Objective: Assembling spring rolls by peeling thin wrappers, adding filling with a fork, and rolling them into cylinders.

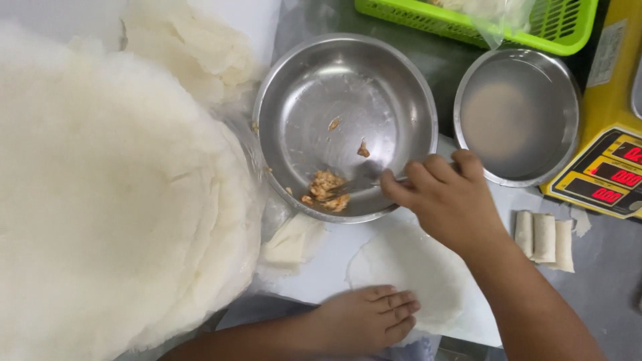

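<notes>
Here the right hand (449,200) grips a spoon (358,182), scraping filling (326,190) in the tilted bowl (294,87); the left hand (366,317) lies flat, fingers loose, pinning the wrapper (418,264) beside 3 rolls (544,238).

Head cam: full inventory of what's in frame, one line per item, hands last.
wrapper stack: one big pile, white, left half of the view
loose wrappers: a few, white, top left behind the stack
single wrapper: 1, white, flat on the board between the hands
large bowl: 1, steel, centre, tilted
filling: small remnant, brown-orange, low in the large bowl
fork: 1, metal, in the large bowl at the filling
small bowl: 1, steel, right of centre, cloudy liquid inside
finished rolls: 3, white, side by side at right
basket: 1, green, top edge
scale: 1, yellow, red digits, right edge
left hand: flat on the single wrapper's near edge
right hand: grips the fork handle
</notes>
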